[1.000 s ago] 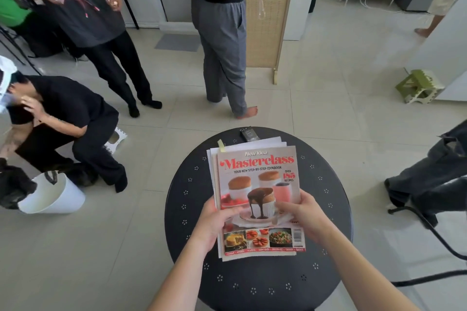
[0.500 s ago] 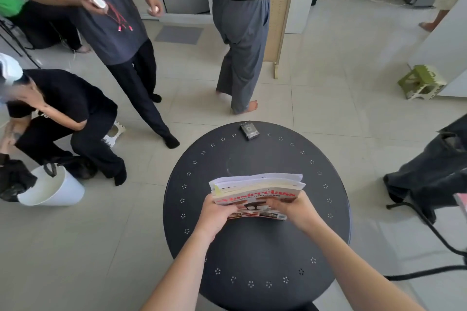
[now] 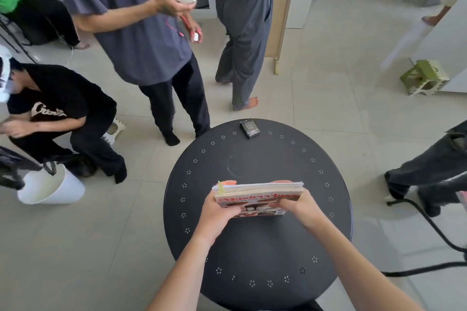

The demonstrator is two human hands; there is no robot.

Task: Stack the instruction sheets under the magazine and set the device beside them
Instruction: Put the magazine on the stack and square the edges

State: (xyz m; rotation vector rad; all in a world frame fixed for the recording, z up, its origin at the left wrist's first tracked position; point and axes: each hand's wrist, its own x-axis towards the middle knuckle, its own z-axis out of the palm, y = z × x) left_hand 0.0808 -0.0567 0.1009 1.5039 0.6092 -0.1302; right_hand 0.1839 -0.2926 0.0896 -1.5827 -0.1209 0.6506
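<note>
Paper stack: in the head view, the magazine point(image 3: 252, 203) and the instruction sheets point(image 3: 260, 185) are held together as one tilted bundle in the lower centre of the frame, above the round black table point(image 3: 252, 247), cover toward the camera and sheets behind it
Left hand: the left hand point(image 3: 218, 209) is closed on the bundle's left edge, thumb on the cover, fingertips showing past the top left corner
Right hand: the right hand point(image 3: 299, 206) is closed on the right edge in the same way, fingers curled behind the sheets
Device: the small dark device point(image 3: 249, 129) lies at the table's far rim, upper centre of the frame, well apart from the bundle
Slip risk: loose sheets could fan or slide out if either grip eases while the bundle is tilted
Order risk: laid down cover first, the sheets would end on top, not under
Edge risk: reaching for the device could nudge it off the rim, since it sits so close to the edge
Bystanders: several people stand near the far side, and a bump could jolt the table
</note>
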